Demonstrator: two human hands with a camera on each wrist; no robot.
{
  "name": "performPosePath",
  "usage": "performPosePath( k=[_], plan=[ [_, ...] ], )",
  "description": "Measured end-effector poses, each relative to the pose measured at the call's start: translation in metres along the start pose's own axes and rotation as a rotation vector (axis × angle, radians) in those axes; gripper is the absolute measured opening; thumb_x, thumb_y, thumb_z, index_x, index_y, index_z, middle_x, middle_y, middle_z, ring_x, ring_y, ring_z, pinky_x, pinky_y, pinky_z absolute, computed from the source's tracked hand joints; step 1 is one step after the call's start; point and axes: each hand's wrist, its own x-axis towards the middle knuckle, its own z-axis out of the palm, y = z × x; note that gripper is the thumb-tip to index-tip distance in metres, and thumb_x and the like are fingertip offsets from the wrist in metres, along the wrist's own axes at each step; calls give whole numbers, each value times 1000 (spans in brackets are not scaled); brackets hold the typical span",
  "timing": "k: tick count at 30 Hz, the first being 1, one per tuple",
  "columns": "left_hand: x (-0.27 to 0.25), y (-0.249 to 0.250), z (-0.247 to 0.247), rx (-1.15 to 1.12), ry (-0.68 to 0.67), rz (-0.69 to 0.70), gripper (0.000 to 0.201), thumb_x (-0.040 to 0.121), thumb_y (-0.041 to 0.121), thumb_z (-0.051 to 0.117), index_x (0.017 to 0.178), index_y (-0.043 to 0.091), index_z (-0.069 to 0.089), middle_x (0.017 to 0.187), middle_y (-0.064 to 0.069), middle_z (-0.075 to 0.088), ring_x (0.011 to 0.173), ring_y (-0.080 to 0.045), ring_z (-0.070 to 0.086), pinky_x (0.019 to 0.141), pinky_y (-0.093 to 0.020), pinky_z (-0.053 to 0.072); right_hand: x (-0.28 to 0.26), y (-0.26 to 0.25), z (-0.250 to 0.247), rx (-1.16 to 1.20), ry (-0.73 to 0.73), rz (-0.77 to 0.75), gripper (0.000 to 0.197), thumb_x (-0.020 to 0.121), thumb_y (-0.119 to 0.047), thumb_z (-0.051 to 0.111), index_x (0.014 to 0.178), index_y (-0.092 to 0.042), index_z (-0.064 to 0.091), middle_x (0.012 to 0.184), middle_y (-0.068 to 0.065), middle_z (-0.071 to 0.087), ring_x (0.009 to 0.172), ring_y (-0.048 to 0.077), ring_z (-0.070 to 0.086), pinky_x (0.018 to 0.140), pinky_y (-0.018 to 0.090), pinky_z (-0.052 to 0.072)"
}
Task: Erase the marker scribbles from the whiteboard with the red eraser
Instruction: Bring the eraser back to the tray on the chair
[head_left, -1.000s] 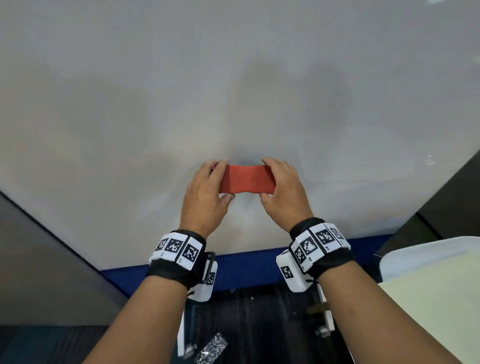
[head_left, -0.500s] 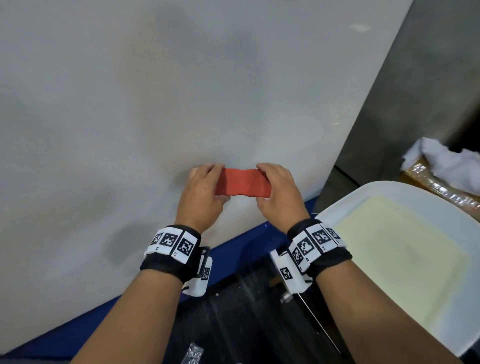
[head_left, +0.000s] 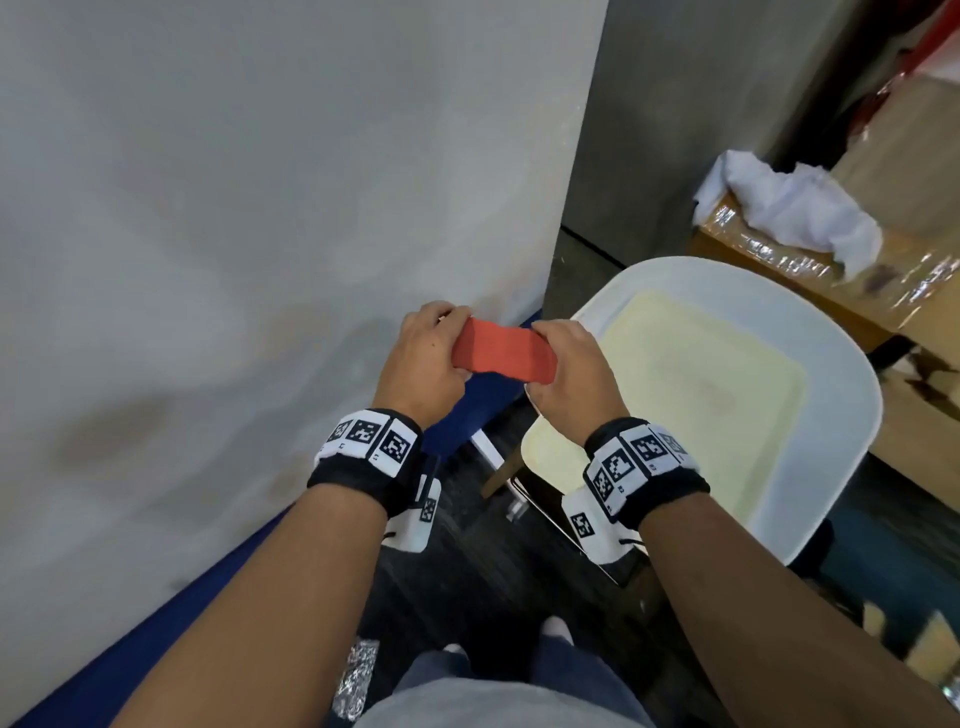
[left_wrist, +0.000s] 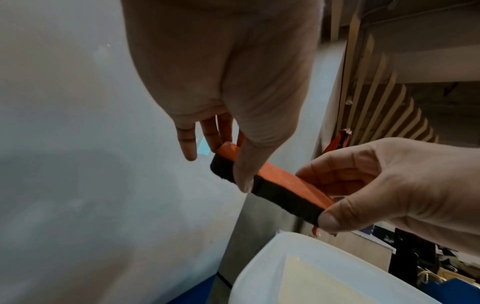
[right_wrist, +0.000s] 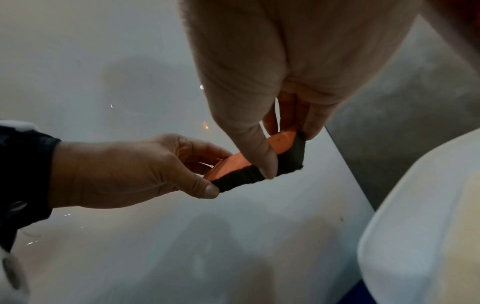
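The red eraser (head_left: 503, 352) with a dark felt face (left_wrist: 283, 202) is held between both hands, just off the lower right corner of the whiteboard (head_left: 260, 208). My left hand (head_left: 426, 364) pinches its left end, thumb on the felt edge (left_wrist: 242, 176). My right hand (head_left: 571, 379) pinches its right end (right_wrist: 285, 156). The eraser is tilted and looks apart from the board. The whiteboard shows only faint grey smudges, no clear marker lines.
A white chair with a pale yellow seat (head_left: 727, 405) stands close on the right, below the hands. A cardboard box with white cloth (head_left: 789, 213) sits behind it. The board has a blue bottom rim (head_left: 156, 639). A grey wall (head_left: 701, 104) is beyond the board's right edge.
Both hands carried the eraser to the right, from the board's lower middle to past its lower right corner. The view swung right, bringing the chair and box in. The eraser now tilts.
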Motion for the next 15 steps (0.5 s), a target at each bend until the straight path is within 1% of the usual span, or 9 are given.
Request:
performPosePath(
  k=[2,3,5,7,10,11,13,15],
  plan=[
    [4,8,17,-3,-42,-10,66,77,-1,71,139,9,50,139,-8,46,125,-27,39,99,-30,35,-5,19,-3,-4,-23,40,54,76,3,68,127,-9,57,123,9,55,115,25,51,92,25,40],
    [6,13,26,-8,-60,-13,65,77,-1,71,137,9,51,138,-9,46,124,-27,39,98,-30,34,-7,28,-5,-7,-36,61,56,76,2,68,129,-10,56,125,9,54,116,25,50,93,25,40],
    [10,21,42,-20,-95,-19,63,77,-2,71,135,8,52,135,-11,47,122,-30,40,98,-34,37,-12,44,-8,-8,-64,104,57,78,2,70,132,-9,54,128,10,53,118,25,49,93,23,37],
    [14,28,59,-14,-129,-22,64,77,-1,71,137,9,51,134,-12,47,123,-31,41,100,-42,42,-18,59,-11,-7,-89,138,58,79,1,70,134,-7,52,130,11,51,118,26,48,92,21,33],
    [22,37,88,-14,-183,-14,65,79,-1,68,140,8,50,133,-12,48,123,-32,44,98,-50,46,-26,84,-15,-27,-116,210,60,78,1,70,134,-7,53,129,10,51,118,26,47,91,21,32],
    [25,40,98,-13,-201,-6,64,79,-1,67,140,8,50,134,-11,49,123,-32,45,96,-51,47,-28,91,-16,-32,-119,235,60,77,1,70,134,-8,53,128,10,51,118,26,47,92,22,34],
    [32,47,116,15,-239,7,63,81,-1,63,142,10,48,138,-8,47,122,-31,46,92,-52,49,-32,107,-21,-41,-113,284,58,77,1,69,132,-9,54,126,9,51,116,25,46,92,28,40],
    [40,58,134,41,-288,8,63,84,-1,58,144,12,45,143,-5,44,125,-28,44,93,-50,48,-35,123,-27,-58,-107,334,54,78,1,67,130,-9,55,124,8,52,115,25,44,91,35,45]
  ],
)
